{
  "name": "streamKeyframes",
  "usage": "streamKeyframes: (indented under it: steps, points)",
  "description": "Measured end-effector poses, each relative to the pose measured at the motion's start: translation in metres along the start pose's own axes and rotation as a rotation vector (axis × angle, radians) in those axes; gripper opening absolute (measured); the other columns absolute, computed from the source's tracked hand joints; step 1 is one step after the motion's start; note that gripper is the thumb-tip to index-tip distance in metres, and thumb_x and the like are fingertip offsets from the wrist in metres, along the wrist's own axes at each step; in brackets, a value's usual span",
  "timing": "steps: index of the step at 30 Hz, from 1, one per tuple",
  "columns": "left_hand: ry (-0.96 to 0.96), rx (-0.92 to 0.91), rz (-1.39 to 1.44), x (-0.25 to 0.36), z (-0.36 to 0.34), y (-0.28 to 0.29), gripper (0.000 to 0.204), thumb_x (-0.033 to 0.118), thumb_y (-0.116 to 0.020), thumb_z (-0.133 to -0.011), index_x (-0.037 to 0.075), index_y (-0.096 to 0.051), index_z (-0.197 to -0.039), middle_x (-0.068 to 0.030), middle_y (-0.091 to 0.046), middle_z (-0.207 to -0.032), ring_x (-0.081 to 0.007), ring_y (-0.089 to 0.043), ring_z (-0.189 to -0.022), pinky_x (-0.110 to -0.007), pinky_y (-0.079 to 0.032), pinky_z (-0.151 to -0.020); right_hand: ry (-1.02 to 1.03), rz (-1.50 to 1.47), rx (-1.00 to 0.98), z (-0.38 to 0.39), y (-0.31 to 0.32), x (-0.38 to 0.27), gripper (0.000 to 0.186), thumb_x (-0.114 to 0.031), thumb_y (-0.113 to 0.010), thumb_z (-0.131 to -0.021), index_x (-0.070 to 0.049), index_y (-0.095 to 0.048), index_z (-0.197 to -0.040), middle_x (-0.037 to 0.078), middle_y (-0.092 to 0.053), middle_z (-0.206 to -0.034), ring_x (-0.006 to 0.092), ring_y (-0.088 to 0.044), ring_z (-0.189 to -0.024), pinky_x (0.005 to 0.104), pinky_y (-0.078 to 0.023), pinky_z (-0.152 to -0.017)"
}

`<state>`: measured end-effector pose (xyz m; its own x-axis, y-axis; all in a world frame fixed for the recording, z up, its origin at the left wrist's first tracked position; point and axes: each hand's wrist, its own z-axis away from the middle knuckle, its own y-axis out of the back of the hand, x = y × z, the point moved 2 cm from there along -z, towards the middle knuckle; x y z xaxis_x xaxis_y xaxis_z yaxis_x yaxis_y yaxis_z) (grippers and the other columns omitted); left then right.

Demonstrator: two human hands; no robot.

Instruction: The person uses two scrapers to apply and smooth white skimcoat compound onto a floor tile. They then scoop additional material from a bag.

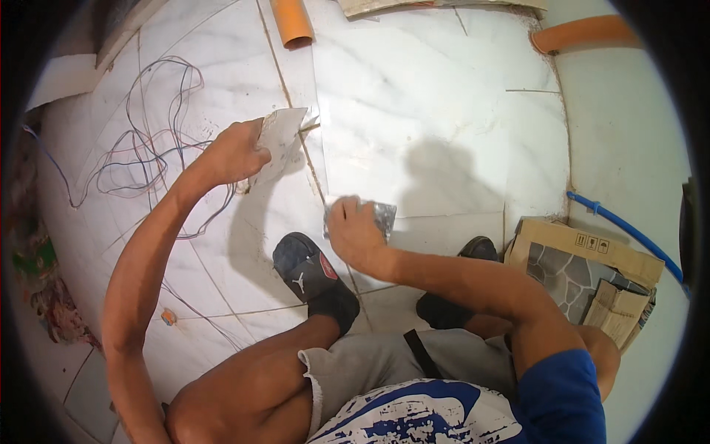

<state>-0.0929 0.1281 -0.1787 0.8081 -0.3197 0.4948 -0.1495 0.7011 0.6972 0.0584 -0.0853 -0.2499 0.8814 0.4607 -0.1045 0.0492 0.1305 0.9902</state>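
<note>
Two hands are engaged in the head view. Your left hand (240,152) is closed on a pale, smudged flat plate (279,148), held above the floor; your right hand (356,228) grips a grey, mottled flat piece (384,219) low over the marble-patterned tiles (414,96). The tiles lie in place; the brown joint (313,170) between your hands looks unfinished, though how much remains cannot be told. Marks: handling pictograms on the cardboard carton (621,248); a pale emblem and red patch on your black sandal (299,263).
</note>
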Motion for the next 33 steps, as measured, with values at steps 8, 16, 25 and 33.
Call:
streamKeyframes:
  steps: [8,16,25,33]
  points:
    - [0.012,-0.03,-0.02,0.001,-0.002,0.004,0.04,0.013,-0.056,-0.073,-0.009,-0.058,-0.107,-0.0324,-0.064,-0.095,-0.0453,-0.064,-0.09,-0.044,-0.05,-0.084,-0.046,0.109,0.062,-0.011,-0.004,0.023,0.022,-0.015,-0.061,-0.075,0.0,-0.067,-0.089,0.019,-0.057,-0.099,0.0268,-0.051,-0.086,0.0427,-0.042,-0.06]
    - [0.064,-0.073,-0.011,0.007,0.003,0.009,0.042,0.009,-0.055,-0.073,-0.012,-0.056,-0.11,-0.0307,-0.064,-0.092,-0.0398,-0.065,-0.085,-0.041,-0.05,-0.083,-0.114,0.068,0.096,-0.033,0.002,0.048,0.019,-0.016,-0.06,-0.076,-0.001,-0.067,-0.086,0.017,-0.056,-0.095,0.0278,-0.051,-0.087,0.0414,-0.043,-0.06]
    - [0.018,-0.038,0.028,0.011,0.001,0.007,0.042,0.013,-0.055,-0.073,-0.009,-0.058,-0.109,-0.0336,-0.063,-0.093,-0.0453,-0.063,-0.09,-0.045,-0.049,-0.084,-0.245,0.126,0.08,-0.053,0.007,0.093,0.018,-0.016,-0.06,-0.078,-0.004,-0.064,-0.09,0.016,-0.056,-0.092,0.0261,-0.053,-0.085,0.0401,-0.044,-0.059]
    - [0.048,-0.02,0.011,0.004,0.0,0.003,0.042,0.012,-0.055,-0.072,-0.009,-0.057,-0.109,-0.0322,-0.064,-0.092,-0.0451,-0.064,-0.09,-0.045,-0.049,-0.085,-0.157,0.031,0.007,0.006,-0.012,0.05,0.024,-0.017,-0.057,-0.082,0.002,-0.064,-0.095,0.02,-0.056,-0.103,0.0288,-0.051,-0.093,0.0448,-0.045,-0.063]
